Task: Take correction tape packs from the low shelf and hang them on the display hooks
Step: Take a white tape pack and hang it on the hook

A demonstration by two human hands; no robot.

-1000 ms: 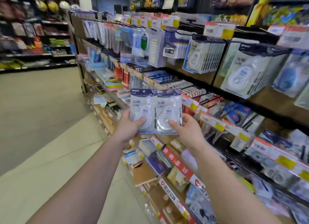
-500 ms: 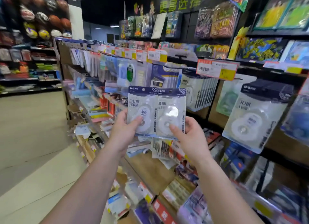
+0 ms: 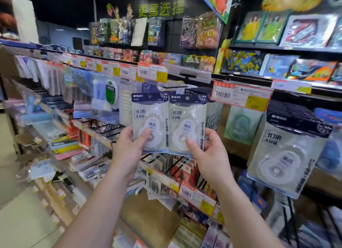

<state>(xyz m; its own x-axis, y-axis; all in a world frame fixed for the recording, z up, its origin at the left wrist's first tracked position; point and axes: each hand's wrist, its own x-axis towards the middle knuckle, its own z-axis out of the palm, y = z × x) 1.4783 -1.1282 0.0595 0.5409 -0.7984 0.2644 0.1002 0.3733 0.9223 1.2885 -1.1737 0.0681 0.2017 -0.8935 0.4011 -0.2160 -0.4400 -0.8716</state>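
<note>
A shop aisle with a pale tiled floor (image 3: 16,220) runs beside crowded stationery racks. Above the two raised packs, a row of white-and-yellow price tags (image 3: 152,72) lines a hook rail; to their right hangs a full stack of matching navy-topped correction tape packs (image 3: 285,155). Both bare forearms reach up and forward. The left hand (image 3: 127,151) pinches the left clear blister pack with navy header (image 3: 150,122), thumb on its front. The right hand (image 3: 207,155) pinches the right identical pack (image 3: 187,123) the same way, edges touching.
</note>
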